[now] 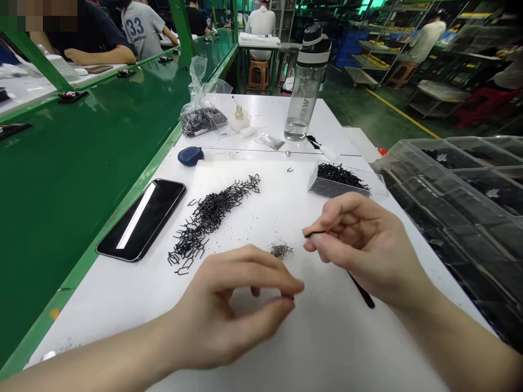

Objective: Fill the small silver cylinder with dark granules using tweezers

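Probably a bent black wire [314, 234]

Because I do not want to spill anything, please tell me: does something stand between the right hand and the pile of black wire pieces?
Yes: a small heap of dark grains lies between the right hand and the wire pile; the left hand is just below that line.
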`<move>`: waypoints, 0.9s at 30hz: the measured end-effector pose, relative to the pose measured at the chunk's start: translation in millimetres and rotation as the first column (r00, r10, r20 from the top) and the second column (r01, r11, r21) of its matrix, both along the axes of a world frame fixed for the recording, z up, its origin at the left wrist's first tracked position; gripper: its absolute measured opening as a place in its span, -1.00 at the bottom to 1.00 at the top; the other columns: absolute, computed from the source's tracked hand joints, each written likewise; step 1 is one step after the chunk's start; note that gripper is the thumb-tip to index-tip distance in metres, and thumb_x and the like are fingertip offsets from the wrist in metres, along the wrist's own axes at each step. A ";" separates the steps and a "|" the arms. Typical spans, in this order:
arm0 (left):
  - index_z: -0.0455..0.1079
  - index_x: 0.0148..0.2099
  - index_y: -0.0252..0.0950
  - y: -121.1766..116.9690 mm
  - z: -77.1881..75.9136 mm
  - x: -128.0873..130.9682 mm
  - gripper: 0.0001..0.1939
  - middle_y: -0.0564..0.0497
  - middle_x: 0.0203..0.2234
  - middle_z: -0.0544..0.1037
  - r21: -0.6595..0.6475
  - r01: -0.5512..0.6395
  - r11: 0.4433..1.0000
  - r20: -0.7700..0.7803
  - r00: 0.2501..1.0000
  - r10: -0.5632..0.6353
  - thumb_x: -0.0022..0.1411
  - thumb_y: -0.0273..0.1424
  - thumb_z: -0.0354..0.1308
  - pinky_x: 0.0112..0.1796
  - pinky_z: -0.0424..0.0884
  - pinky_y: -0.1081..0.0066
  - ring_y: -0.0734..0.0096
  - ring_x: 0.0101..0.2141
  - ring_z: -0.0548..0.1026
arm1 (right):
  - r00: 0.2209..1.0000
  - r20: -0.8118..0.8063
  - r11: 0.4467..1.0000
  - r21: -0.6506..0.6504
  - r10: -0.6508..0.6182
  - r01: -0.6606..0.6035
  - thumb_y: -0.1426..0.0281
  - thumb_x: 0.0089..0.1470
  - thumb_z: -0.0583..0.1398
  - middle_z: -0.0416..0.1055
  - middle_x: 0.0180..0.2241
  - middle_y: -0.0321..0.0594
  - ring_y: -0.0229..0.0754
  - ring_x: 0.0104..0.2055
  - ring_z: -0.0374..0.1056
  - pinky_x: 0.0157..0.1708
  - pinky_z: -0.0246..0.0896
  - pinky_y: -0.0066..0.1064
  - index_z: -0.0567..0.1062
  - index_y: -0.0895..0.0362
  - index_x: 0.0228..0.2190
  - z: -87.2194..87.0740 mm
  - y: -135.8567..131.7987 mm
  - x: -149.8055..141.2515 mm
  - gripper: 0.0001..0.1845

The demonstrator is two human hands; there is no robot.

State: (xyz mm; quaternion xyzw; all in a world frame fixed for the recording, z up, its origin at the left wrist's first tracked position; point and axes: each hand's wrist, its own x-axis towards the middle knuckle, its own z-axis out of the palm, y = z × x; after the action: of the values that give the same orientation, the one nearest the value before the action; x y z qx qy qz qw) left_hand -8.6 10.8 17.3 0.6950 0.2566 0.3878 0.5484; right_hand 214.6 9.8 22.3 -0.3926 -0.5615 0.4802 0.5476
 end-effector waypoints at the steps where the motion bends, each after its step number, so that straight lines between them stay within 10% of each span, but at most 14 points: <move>1: 0.65 -0.14 -0.22 -1.0 -0.1 0.3 -0.81 -0.08 -0.26 0.68 0.118 0.042 0.992 -0.053 0.998 -0.036 0.23 -0.57 0.31 -0.22 0.56 0.40 0.35 -0.29 0.60 | 1.000 -0.003 1.000 -0.005 0.003 -0.003 0.62 0.03 0.40 0.62 -0.38 -0.37 -0.38 -0.35 0.59 -0.41 0.44 -0.75 0.51 0.05 -0.31 -0.2 0.5 0.2 -0.73; 5: 0.57 -0.18 -0.30 -3.2 -7.6 1.3 -0.89 -0.07 -0.30 0.69 0.371 0.174 0.912 -0.237 0.967 -0.089 0.29 -0.57 0.27 -0.21 0.55 0.41 0.38 -0.33 0.58 | 1.000 0.011 1.000 -0.017 0.016 -0.016 0.63 0.02 0.39 0.61 -0.39 -0.37 -0.39 -0.36 0.58 -0.45 0.39 -0.77 0.51 0.07 -0.32 -0.3 -0.3 -0.3 -0.72; 14: 0.30 -0.30 -0.26 -10.0 -12.9 1.2 -0.82 0.01 -0.44 0.53 0.438 0.106 0.893 -0.402 0.911 0.089 0.08 -0.60 0.20 -0.29 0.47 0.41 0.36 -0.34 0.43 | 0.999 0.033 1.000 -0.027 0.010 -0.009 0.61 0.03 0.39 0.59 -0.40 -0.36 -0.39 -0.34 0.56 -0.42 0.40 -0.76 0.51 0.08 -0.32 -0.5 0.3 -2.7 -0.75; 22: 0.32 0.28 -0.23 -9.6 -0.8 -4.2 -0.31 -0.07 -0.03 0.53 0.416 -0.109 0.903 -0.136 0.974 0.180 0.09 -0.60 0.22 -0.02 0.46 0.32 0.29 -0.04 0.48 | 0.997 0.072 1.000 -0.001 -0.022 0.022 0.58 0.04 0.39 0.60 -0.38 -0.34 -0.35 -0.33 0.57 -0.35 0.49 -0.68 0.51 0.08 -0.33 -2.7 -0.8 -5.6 -0.78; 27: 0.37 0.32 -0.09 -7.9 -2.8 -4.9 -0.34 -0.04 0.14 0.51 0.304 -0.073 0.950 -0.113 0.987 0.112 0.21 -0.61 0.21 0.15 0.44 0.30 0.27 0.12 0.47 | 0.999 0.037 1.000 0.003 -0.024 0.024 0.56 0.06 0.39 0.62 -0.35 -0.35 -0.34 -0.30 0.59 -0.31 0.51 -0.66 0.52 0.06 -0.32 -3.5 -1.4 -7.5 -0.78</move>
State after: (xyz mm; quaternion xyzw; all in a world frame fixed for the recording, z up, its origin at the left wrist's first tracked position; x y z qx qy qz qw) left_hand -13.5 3.0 14.5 0.7807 0.2622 0.4020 0.4002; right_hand 207.1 8.4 18.8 -0.4076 -0.5673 0.4655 0.5434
